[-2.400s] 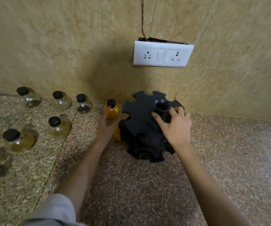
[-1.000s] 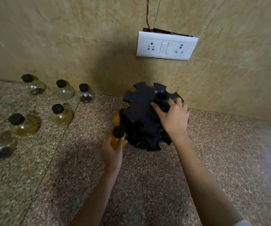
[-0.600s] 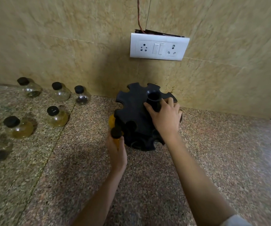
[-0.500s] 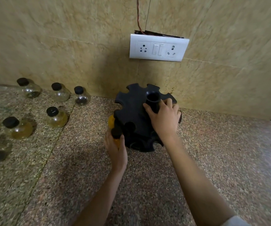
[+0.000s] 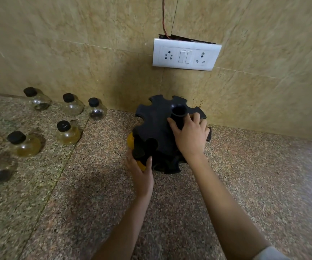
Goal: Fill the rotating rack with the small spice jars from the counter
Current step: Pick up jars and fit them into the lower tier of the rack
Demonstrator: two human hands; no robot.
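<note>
Cupping orange jar [image 5: 141,165], clasping rack [image 5: 155,122]

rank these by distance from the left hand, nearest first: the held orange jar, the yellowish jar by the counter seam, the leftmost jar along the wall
1. orange jar: gripped in the left hand, at the rack's near-left side.
2. yellowish jar: further left, beside the seam.
3. leftmost wall jar: far back left.
</note>
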